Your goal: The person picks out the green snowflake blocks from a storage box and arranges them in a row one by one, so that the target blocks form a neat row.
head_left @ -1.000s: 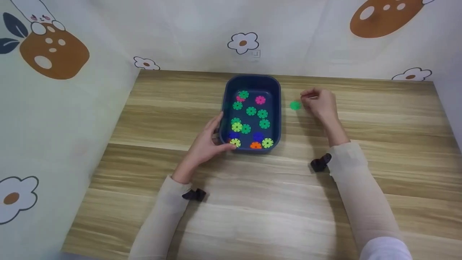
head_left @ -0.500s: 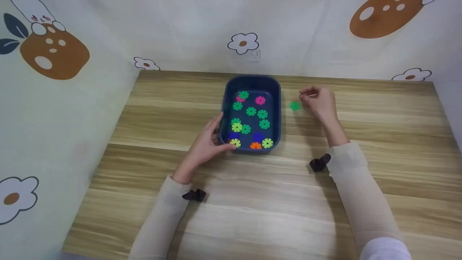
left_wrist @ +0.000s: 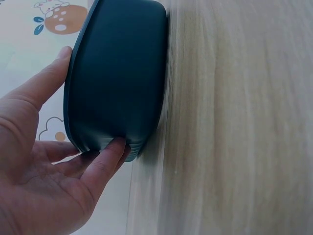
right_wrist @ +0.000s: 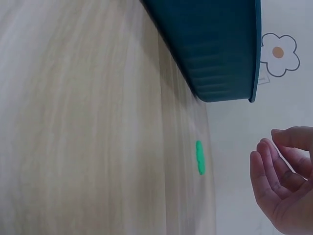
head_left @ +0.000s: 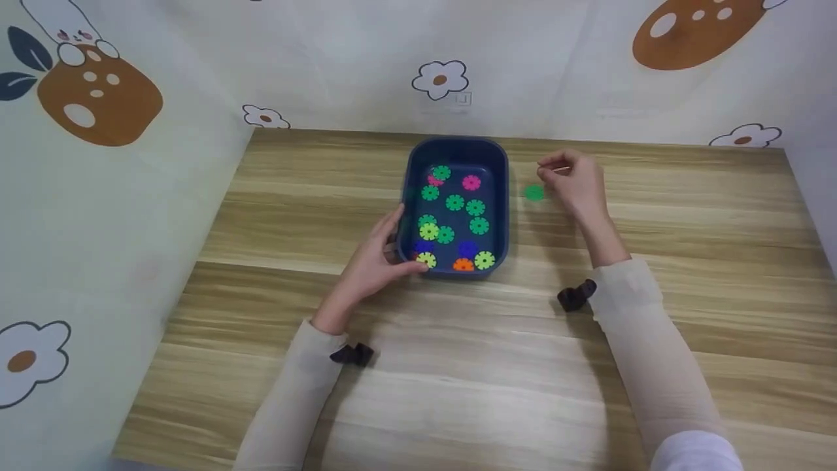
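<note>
Though apart, green disc [head_left: 534, 192] near tub rim [head_left: 507, 203]

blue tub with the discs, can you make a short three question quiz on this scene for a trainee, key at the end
1. Multiple choice: what colour is the loose disc on the table beside the tub?
a) orange
b) green
c) pink

2. True or false: the right hand is holding the loose disc.

3. Short answer: which hand is touching the tub?

Key:
1. b, green.
2. False; the right wrist view shows a gap between the right hand and the loose disc.
3. The left hand.
</note>
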Motion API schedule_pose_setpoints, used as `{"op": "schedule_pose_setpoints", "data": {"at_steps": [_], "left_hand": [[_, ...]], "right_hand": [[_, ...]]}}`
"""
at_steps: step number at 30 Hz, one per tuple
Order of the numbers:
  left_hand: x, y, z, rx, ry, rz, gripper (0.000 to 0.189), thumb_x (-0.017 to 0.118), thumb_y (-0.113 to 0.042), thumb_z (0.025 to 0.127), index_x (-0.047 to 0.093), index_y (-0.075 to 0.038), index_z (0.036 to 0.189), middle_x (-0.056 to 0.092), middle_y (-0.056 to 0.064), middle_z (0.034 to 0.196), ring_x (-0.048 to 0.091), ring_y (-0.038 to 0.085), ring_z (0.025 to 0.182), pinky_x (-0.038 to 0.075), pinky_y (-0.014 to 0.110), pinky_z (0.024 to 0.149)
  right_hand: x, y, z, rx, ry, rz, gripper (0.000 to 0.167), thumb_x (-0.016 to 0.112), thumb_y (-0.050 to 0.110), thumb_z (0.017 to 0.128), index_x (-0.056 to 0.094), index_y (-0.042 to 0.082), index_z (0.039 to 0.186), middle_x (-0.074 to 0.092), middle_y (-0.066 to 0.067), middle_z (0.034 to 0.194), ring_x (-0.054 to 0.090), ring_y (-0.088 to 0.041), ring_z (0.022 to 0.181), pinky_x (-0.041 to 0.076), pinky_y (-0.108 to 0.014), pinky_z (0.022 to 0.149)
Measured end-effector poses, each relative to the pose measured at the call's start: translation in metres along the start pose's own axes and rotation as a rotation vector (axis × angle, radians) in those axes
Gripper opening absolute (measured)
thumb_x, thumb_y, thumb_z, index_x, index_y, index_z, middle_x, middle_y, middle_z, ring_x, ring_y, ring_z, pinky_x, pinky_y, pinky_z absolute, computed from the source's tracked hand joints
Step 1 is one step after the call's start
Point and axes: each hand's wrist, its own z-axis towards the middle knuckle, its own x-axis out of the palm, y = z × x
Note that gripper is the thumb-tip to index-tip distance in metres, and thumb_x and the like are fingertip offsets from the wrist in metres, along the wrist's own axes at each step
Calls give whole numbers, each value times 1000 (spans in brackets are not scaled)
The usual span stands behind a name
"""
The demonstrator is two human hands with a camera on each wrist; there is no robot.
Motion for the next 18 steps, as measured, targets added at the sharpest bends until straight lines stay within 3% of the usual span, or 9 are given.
{"op": "schedule_pose_setpoints", "data": {"at_steps": [12, 18], "left_hand": [[0, 1, 1, -7, 0, -33, 104, 86, -25, 73, 23, -16, 155, 21, 15, 156, 44, 28, 127, 47, 34, 95], [0, 0, 0, -6, 1, -35, 103, 86, -22, 74, 22, -15, 155, 18, 18, 157, 43, 30, 128, 47, 35, 95]], "right_hand": [[7, 13, -3, -8, 10, 118, 16, 66, 2, 89, 67, -6, 103, 67, -13, 94, 65, -11, 77, 51, -16, 64], [13, 21, -5, -23, 12, 125, 15, 66, 2, 89, 68, -4, 102, 67, -12, 94, 66, -16, 78, 52, -16, 64]]}}
